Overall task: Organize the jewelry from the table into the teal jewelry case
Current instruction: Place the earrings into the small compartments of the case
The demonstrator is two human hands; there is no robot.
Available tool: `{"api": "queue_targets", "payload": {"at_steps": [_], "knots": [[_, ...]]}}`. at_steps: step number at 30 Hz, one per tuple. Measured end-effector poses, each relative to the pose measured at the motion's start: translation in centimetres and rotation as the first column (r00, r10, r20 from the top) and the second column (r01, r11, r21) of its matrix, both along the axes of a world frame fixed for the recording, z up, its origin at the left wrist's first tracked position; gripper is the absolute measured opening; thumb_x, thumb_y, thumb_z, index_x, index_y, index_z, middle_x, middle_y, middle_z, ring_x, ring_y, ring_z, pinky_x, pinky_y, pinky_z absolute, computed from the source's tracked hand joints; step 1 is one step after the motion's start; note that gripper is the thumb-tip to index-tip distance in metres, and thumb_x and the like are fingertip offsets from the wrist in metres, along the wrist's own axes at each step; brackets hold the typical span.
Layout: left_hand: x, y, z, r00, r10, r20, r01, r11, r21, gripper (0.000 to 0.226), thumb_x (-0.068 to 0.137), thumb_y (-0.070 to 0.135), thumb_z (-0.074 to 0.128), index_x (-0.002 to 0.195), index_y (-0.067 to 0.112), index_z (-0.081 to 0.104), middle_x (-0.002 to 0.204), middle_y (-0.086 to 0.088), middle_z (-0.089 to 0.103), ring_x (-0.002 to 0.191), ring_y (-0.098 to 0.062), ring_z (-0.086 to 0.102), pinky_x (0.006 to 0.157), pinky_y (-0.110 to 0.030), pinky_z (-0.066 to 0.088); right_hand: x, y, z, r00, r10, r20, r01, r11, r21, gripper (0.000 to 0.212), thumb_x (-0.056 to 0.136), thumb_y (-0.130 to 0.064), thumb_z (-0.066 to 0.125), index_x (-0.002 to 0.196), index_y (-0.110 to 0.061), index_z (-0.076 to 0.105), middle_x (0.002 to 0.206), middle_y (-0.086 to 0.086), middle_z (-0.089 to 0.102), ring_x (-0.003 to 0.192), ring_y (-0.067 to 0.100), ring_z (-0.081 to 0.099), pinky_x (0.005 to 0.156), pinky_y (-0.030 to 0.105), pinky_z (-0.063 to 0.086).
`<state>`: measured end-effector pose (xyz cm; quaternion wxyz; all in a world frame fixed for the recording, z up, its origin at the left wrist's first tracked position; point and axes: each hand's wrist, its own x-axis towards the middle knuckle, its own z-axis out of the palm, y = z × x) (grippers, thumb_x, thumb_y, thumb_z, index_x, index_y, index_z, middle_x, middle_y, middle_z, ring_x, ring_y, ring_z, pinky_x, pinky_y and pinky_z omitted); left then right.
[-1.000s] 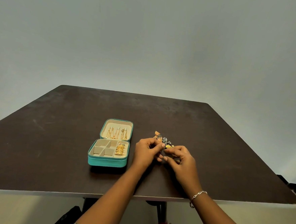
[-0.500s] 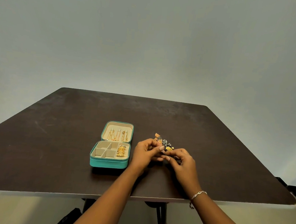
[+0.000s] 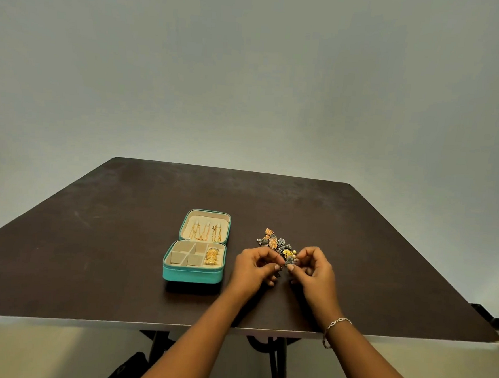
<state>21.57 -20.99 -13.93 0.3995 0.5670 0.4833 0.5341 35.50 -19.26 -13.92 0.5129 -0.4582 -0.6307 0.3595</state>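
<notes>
The teal jewelry case (image 3: 192,274) lies open on the dark table (image 3: 90,251). Gold chains (image 3: 205,232) hang in its lid and gold rings (image 3: 212,257) fill its right slot; the square compartments look bare. Right of the case lies a small heap of earrings (image 3: 274,242), gold and dark silver. At the heap's near edge my right hand (image 3: 314,274) pinches a small dark earring (image 3: 291,261) between thumb and forefinger. My left hand (image 3: 254,270) has its fingers curled and pinched together just left of that earring; what it holds is too small to tell.
The table's front edge (image 3: 114,325) runs just below my wrists. A thin bracelet (image 3: 334,326) circles my right wrist. Black table legs (image 3: 274,359) and dark objects on the floor show under the table. A plain grey wall stands behind.
My hands have drawn slightly apart, the right one shifting right with the small earring lifted off the heap's edge. The case has not moved.
</notes>
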Motion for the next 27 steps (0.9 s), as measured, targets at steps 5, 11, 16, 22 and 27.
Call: {"api": "queue_targets", "payload": {"at_steps": [5,11,16,22,27], "knots": [[0.2,-0.7,0.1,1.0,0.028,0.0,-0.028,0.999,0.028,0.008,0.078,0.006,0.07,0.081,0.011,0.065,0.074,-0.004,0.063,0.062,-0.007,0.059,0.055,-0.02,0.052,-0.4,-0.8,0.3,0.986,-0.039,0.161,0.009,0.983,0.181,0.029,0.075,0.004,0.065,0.082,-0.02,0.049,0.07,-0.001,0.054,0.059,0.006,0.049,0.053,0.013,0.042],[0.2,-0.9,0.1,0.998,0.061,-0.014,-0.06,0.997,0.053,0.014,0.085,0.009,0.063,0.074,0.017,0.06,0.071,-0.003,0.062,0.06,-0.005,0.059,0.055,-0.022,0.053,-0.8,-1.3,0.1,0.925,-0.073,0.374,-0.056,0.945,0.323,0.032,0.077,-0.004,0.065,0.089,-0.027,0.047,0.075,-0.01,0.052,0.065,0.01,0.053,0.057,0.018,0.044],[0.0,-0.7,-0.2,0.995,0.094,-0.025,-0.092,0.994,0.064,0.007,0.088,0.008,0.058,0.082,0.009,0.062,0.079,-0.011,0.064,0.069,-0.015,0.059,0.061,-0.033,0.055,-0.4,-1.4,0.6,0.938,0.192,0.289,-0.242,0.958,0.15,0.038,0.082,-0.007,0.063,0.105,-0.034,0.049,0.084,-0.002,0.058,0.074,0.015,0.06,0.066,0.023,0.052],[0.0,-1.0,0.1,0.999,0.032,-0.025,-0.031,0.999,0.043,0.013,0.091,0.01,0.053,0.081,0.015,0.058,0.081,-0.008,0.061,0.064,-0.012,0.059,0.055,-0.022,0.052,0.0,-0.8,0.5,0.96,0.245,0.138,-0.257,0.963,0.075,0.014,0.087,-0.006,0.058,0.093,-0.018,0.061,0.09,0.003,0.066,0.086,0.017,0.063,0.077,0.037,0.054],[-0.1,-1.0,0.0,0.997,0.047,-0.057,-0.045,0.998,0.044,0.015,0.091,0.011,0.055,0.078,0.019,0.058,0.076,-0.002,0.06,0.068,-0.013,0.059,0.048,-0.019,0.048,0.1,-0.5,0.2,0.971,0.236,0.037,-0.237,0.971,0.024,0.006,0.082,-0.005,0.064,0.083,-0.009,0.06,0.084,0.01,0.063,0.083,0.023,0.06,0.074,0.04,0.052]]}}
